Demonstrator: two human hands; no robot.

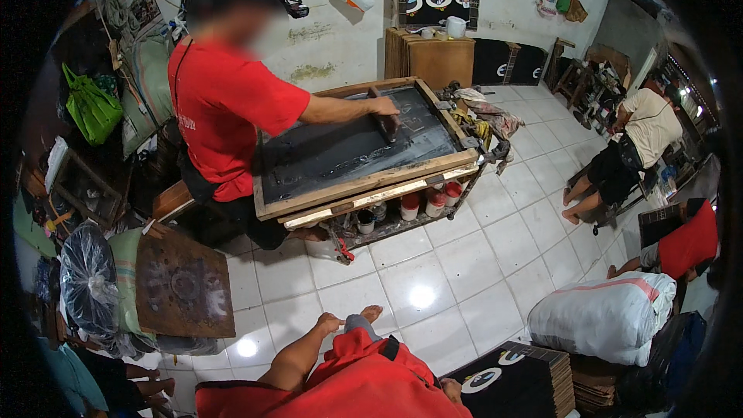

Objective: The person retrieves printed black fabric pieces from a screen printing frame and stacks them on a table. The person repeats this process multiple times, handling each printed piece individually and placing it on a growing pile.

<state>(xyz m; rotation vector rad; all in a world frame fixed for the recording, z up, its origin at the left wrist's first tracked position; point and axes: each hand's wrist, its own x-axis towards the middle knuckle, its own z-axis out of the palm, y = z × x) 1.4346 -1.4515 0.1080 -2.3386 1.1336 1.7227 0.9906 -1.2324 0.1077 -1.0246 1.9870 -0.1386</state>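
Note:
My left hand (331, 323) is beside my grey-clad knee (361, 323), its fingers curled closed and nothing visible in them. My right hand (451, 389) shows only in part, past my red shirt; its fingers are mostly hidden. Nearest to it lies a stack of black boards (511, 383) with white oval prints. Across the floor, a co-worker in a red shirt (224, 108) leans over a wood-framed printing screen (364, 183). That person's hand (382, 106) grips a squeegee (392, 128) on the dark, ink-smeared mesh.
The screen rests on a wheeled cart with red-and-white ink tubs (434, 202) below. A stained brown board (186, 285) leans against sacks at left. A white sack (604, 316) is at right. Another person in a pale shirt (652, 120) bends at a far-right bench.

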